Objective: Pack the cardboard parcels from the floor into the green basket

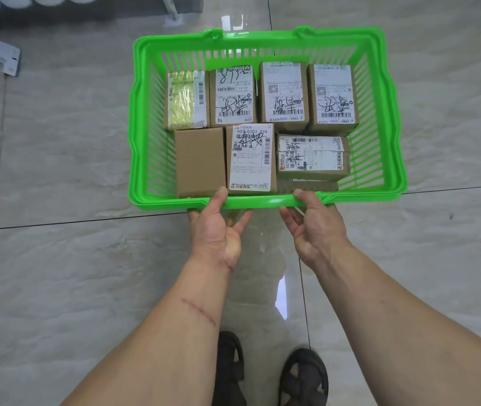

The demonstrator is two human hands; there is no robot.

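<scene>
Green basket [141, 118] on tiled floor [57, 142], cardboard parcels [251, 158] packed inside.
Left hand [218, 227] and right hand [317, 227] each grip the near rim, thumbs on top.

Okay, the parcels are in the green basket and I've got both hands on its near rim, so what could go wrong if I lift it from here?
1. Both the left hand and the right hand hold only the near rim of the green basket; the far side may sag, sliding the parcels away.
2. The parcel lying crosswise rests on another and could shift.
3. The glossy tiled floor might let the basket skid.
</scene>
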